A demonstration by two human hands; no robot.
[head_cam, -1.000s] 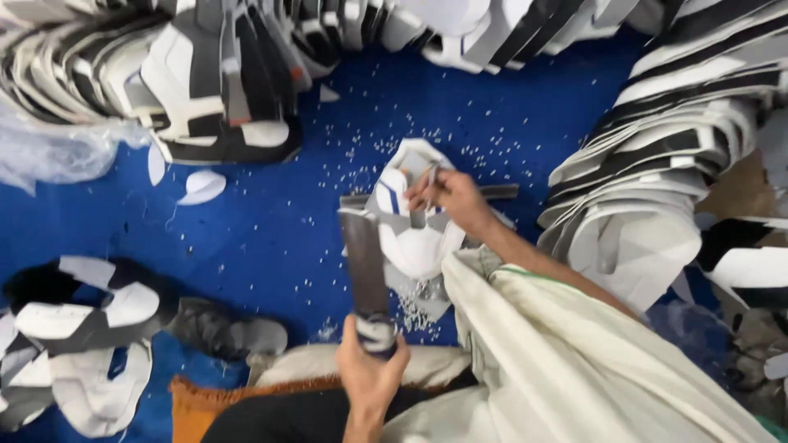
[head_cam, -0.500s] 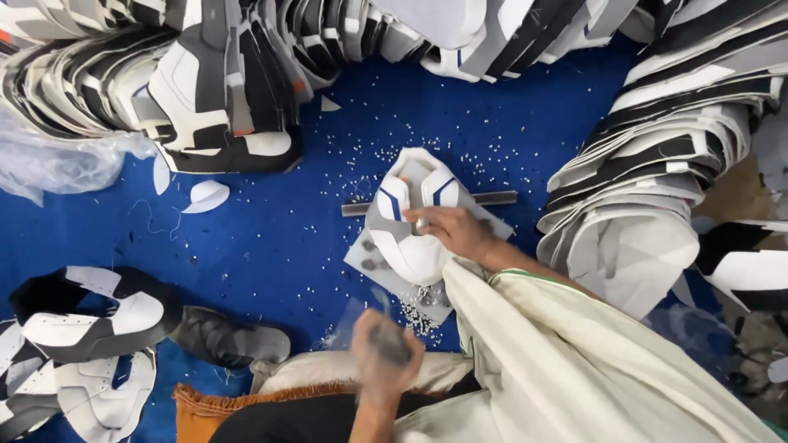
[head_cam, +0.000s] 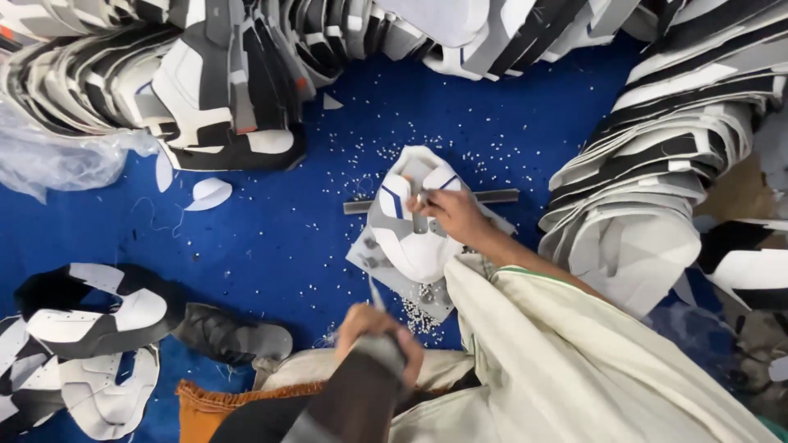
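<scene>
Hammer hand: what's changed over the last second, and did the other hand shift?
The left hand drew back toward the body with the hammer; a second ago the hammer reached out to the shoe upper, now it is pulled in, its head blurred. The right hand stayed on the upper, pinching something small I cannot make out. The upper, the metal bar and the piles around it did not move.

garment: loose cream cloth, thin green edge | forearms: bare | hands: ungloved
</scene>
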